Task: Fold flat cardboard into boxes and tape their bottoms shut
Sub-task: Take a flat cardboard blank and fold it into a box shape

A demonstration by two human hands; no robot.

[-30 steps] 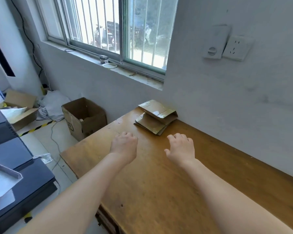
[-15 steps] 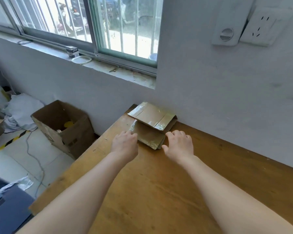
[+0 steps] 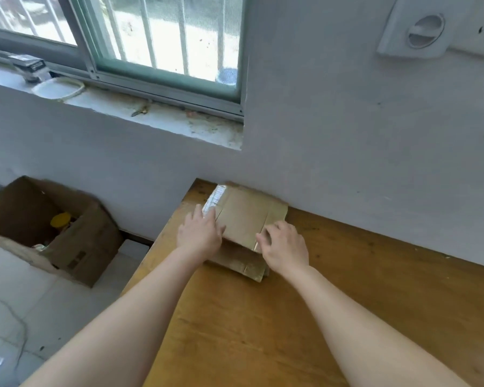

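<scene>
The cardboard stack (image 3: 246, 216) lies in the far left corner of the tabletop (image 3: 263, 317), its back edge at the wall (image 3: 347, 135) and its left edge near the drop to the floor, with bare wood open right of the stack and toward me. My left hand (image 3: 200, 236) rests fairly straight-fingered on the stack's left edge, while my right hand (image 3: 285, 247) curls its fingers on the top sheet's near right corner; I cannot tell whether they grip. Left of the stack an open box (image 3: 53, 227) stands on the floor, and above the stack juts the windowsill (image 3: 151, 113).
</scene>
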